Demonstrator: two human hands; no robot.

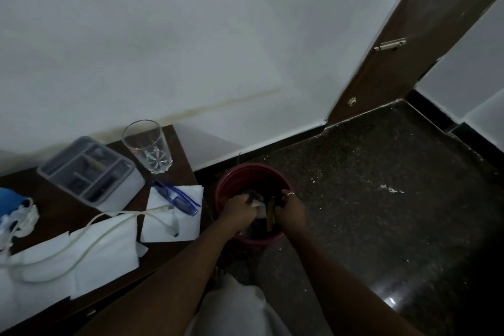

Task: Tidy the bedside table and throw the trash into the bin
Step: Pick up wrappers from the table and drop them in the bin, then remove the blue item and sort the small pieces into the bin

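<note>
A red bin [231, 178] stands on the dark floor just right of the brown bedside table [54, 215]. Both my hands reach down into it. My left hand [241, 209] is closed on crumpled white and dark trash [256, 202]. My right hand [293, 211], with a ring on one finger, grips a thin yellowish stick-like piece [270, 217] inside the bin. On the table lie white tissues [174, 215], blue glasses [177, 198], a white cable [81, 237], an empty drinking glass [148, 146] and a grey organiser tray [91, 172].
A blue object [12, 199] and crumpled white material [26, 219] sit at the table's left edge. A white wall runs behind. A brown door [395, 43] stands open at the right. The speckled floor [381, 199] stretches right of the bin. My pale-clad knee [237, 308] is below.
</note>
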